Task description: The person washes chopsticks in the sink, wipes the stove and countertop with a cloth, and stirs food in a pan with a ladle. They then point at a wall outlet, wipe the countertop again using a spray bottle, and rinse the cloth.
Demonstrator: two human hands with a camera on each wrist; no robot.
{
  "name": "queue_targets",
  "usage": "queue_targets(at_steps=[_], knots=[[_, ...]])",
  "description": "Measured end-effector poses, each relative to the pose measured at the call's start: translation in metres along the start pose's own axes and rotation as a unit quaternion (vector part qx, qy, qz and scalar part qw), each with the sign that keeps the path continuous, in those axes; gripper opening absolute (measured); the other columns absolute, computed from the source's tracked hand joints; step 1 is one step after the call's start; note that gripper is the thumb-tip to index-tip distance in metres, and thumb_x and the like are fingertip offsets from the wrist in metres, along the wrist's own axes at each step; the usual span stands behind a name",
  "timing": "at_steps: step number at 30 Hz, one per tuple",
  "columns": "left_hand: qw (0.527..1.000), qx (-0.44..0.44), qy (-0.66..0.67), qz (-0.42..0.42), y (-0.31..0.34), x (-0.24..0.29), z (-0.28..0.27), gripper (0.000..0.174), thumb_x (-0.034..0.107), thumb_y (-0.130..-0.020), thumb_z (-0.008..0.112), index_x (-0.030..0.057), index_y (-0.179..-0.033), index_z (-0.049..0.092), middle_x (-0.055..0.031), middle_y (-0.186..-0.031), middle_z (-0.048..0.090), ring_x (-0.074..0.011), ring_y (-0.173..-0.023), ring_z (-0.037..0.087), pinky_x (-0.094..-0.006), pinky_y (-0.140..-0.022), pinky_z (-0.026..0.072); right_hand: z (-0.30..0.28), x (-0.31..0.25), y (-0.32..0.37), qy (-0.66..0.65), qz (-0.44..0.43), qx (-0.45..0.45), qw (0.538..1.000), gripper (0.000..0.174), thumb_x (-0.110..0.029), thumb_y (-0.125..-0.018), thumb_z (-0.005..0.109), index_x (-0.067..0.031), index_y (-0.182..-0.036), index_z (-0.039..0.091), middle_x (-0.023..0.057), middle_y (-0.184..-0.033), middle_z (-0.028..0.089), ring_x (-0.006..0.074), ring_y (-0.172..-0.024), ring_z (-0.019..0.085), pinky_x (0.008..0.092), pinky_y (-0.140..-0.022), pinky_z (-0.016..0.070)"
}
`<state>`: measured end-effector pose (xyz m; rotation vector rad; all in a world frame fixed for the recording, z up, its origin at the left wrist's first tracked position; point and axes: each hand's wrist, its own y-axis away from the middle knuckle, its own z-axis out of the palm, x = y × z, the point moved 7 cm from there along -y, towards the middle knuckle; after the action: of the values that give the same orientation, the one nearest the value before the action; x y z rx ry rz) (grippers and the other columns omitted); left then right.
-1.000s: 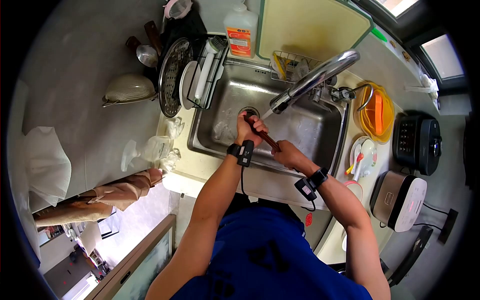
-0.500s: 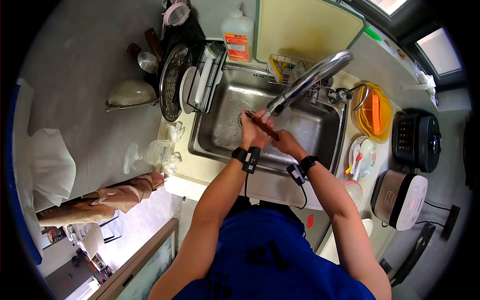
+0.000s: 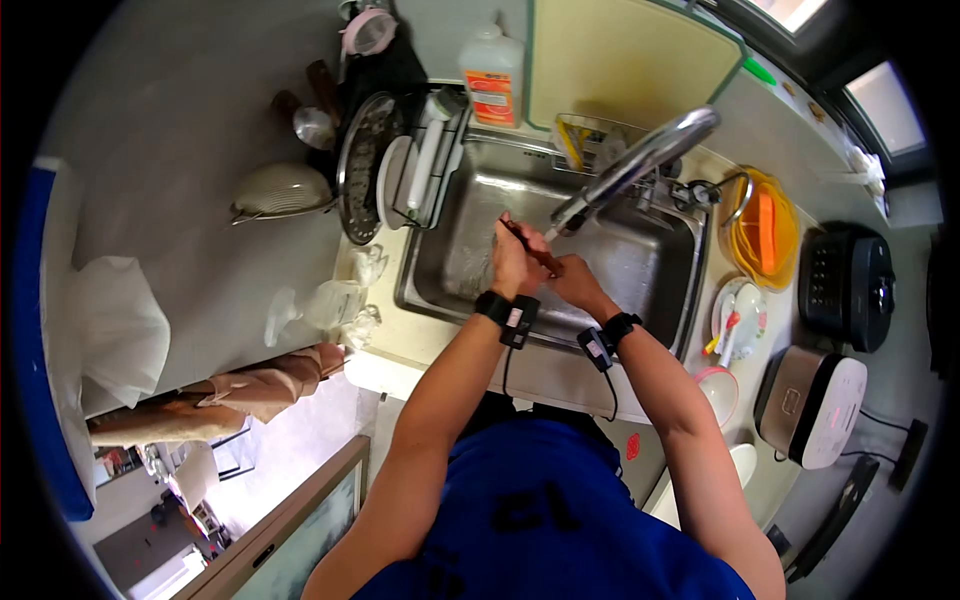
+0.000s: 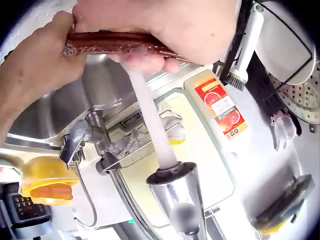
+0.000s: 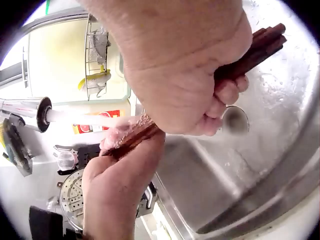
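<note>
A bundle of dark reddish-brown sticks [image 4: 102, 44], probably chopsticks, lies across both hands above the sink. My left hand [image 3: 514, 264] has its fingers curled round one part of the bundle. Close beside it, my right hand [image 3: 580, 284] grips the other part; in the right wrist view its fingers wrap the sticks [image 5: 255, 56], whose ends stick out past the palm. From the chrome faucet [image 4: 179, 200] a stream of water [image 4: 149, 112] falls on the left fingers and the sticks. Wet bubbles show on the bundle.
Around the steel sink [image 3: 425, 265] stand a dish rack [image 3: 452, 165] on the left, a labelled bottle [image 3: 492, 85] and a cutting board [image 3: 625, 65] behind, and yellow baskets [image 3: 748, 250] and a plate with utensils [image 3: 750, 340] on the right.
My right hand has come closer to the left along the bundle. The left hand has turned from fingers over the sticks to a more palm-up hold. The head view has shifted slightly.
</note>
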<state>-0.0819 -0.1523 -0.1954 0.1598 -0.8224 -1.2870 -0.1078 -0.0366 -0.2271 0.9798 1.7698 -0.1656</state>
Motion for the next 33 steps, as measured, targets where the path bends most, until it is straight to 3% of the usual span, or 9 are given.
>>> queue_targets(at_steps=[1, 8, 11, 15, 19, 23, 27, 28, 33], knots=[[0.995, 0.045, 0.061, -0.071, 0.007, 0.001, 0.006, 0.058, 0.066, -0.097, 0.036, 0.015, -0.068, 0.042, -0.0018, -0.057, 0.036, -0.0208, -0.057, 0.039, -0.0364, -0.065, 0.0364, -0.001, -0.004, -0.002, 0.016, 0.008, -0.002, 1.0, 0.021, -0.018, -0.08, 0.066, 0.0022, -0.078, 0.067, 0.0236, -0.074, 0.065, 0.035, -0.069, 0.063, 0.0429, -0.067, 0.0484], [0.994, 0.065, 0.087, -0.031, 0.009, 0.016, -0.008, 0.056, 0.063, -0.091, 0.041, 0.016, -0.061, 0.034, -0.0002, -0.053, 0.032, -0.0186, -0.05, 0.031, -0.0356, -0.06, 0.0327, -0.015, -0.019, 0.014, 0.144, -0.024, -0.001, 0.989, 0.023, -0.021, -0.081, 0.065, 0.0016, -0.085, 0.066, 0.0242, -0.074, 0.064, 0.0409, -0.065, 0.059, 0.0433, -0.067, 0.0499], [0.992, 0.087, 0.096, -0.01, 0.005, 0.027, -0.02, 0.05, 0.055, -0.089, 0.047, 0.0169, -0.06, 0.031, 0.0, -0.052, 0.03, -0.0183, -0.048, 0.029, -0.036, -0.059, 0.0331, -0.02, 0.009, 0.023, 0.17, 0.018, -0.029, 0.985, 0.021, -0.019, -0.079, 0.07, 0.0004, -0.085, 0.067, 0.0187, -0.071, 0.065, 0.0313, -0.061, 0.06, 0.0385, -0.063, 0.0501], [0.988, 0.102, 0.117, 0.017, -0.001, 0.037, -0.031, 0.04, 0.038, -0.086, 0.05, 0.0183, -0.058, 0.028, 0.0007, -0.05, 0.026, -0.0179, -0.046, 0.028, -0.0372, -0.059, 0.0345, -0.028, 0.034, 0.035, -0.138, 0.104, -0.095, 0.98, 0.018, -0.013, -0.08, 0.077, 0.0009, -0.088, 0.068, 0.0039, -0.074, 0.066, 0.0102, -0.068, 0.061, 0.0293, -0.056, 0.0476], [0.981, 0.115, 0.158, 0.021, -0.001, 0.04, -0.032, 0.026, 0.022, -0.084, 0.044, 0.0177, -0.062, 0.03, 0.0013, -0.054, 0.027, -0.0174, -0.048, 0.029, -0.0369, -0.06, 0.0359, -0.038, 0.027, 0.035, -0.457, 0.097, 0.004, 0.884, 0.032, -0.025, -0.093, 0.07, 0.0045, -0.103, 0.066, 0.0121, -0.09, 0.069, 0.0188, -0.073, 0.067, 0.0343, -0.064, 0.0562], [0.983, 0.096, 0.15, 0.049, 0.002, 0.033, -0.03, 0.042, 0.045, -0.094, 0.051, 0.0168, -0.067, 0.034, 0.0, -0.058, 0.033, -0.0169, -0.053, 0.034, -0.0375, -0.062, 0.0385, -0.033, 0.032, 0.033, -0.556, 0.165, 0.073, 0.811, 0.047, -0.039, -0.1, 0.059, 0.0064, -0.11, 0.064, 0.0186, -0.097, 0.069, 0.0252, -0.079, 0.07, 0.0393, -0.072, 0.0602], [0.989, 0.116, -0.021, 0.092, 0.007, 0.032, -0.013, 0.054, 0.058, -0.093, 0.062, 0.0162, -0.069, 0.038, 0.0001, -0.061, 0.038, -0.0169, -0.055, 0.039, -0.0376, -0.067, 0.0442, -0.027, 0.043, 0.034, -0.408, 0.225, 0.056, 0.883, 0.055, -0.051, -0.099, 0.056, 0.0031, -0.097, 0.069, 0.0107, -0.073, 0.067, 0.017, -0.056, 0.062, 0.0301, -0.046, 0.0459], [0.991, 0.083, -0.052, 0.088, 0.003, 0.025, -0.018, 0.046, 0.045, -0.096, 0.064, 0.0139, -0.07, 0.043, -0.0007, -0.065, 0.044, -0.0177, -0.059, 0.046, -0.0366, -0.073, 0.0468, -0.024, 0.045, 0.032, -0.395, 0.225, 0.05, 0.889, 0.056, -0.052, -0.099, 0.056, 0.0018, -0.093, 0.07, 0.0088, -0.07, 0.065, 0.0155, -0.053, 0.059, 0.0293, -0.044, 0.0422], [0.989, 0.025, -0.142, 0.016, 0.004, -0.019, -0.018, 0.041, 0.04, -0.102, 0.057, 0.0081, -0.076, 0.05, -0.0043, -0.072, 0.053, -0.02, -0.07, 0.054, -0.0371, -0.078, 0.0481, -0.003, 0.035, 0.03, -0.351, 0.179, -0.019, 0.919, 0.051, -0.048, -0.101, 0.053, -0.0005, -0.088, 0.069, 0.0051, -0.063, 0.059, 0.0115, -0.045, 0.048, 0.0272, -0.039, 0.0318]])
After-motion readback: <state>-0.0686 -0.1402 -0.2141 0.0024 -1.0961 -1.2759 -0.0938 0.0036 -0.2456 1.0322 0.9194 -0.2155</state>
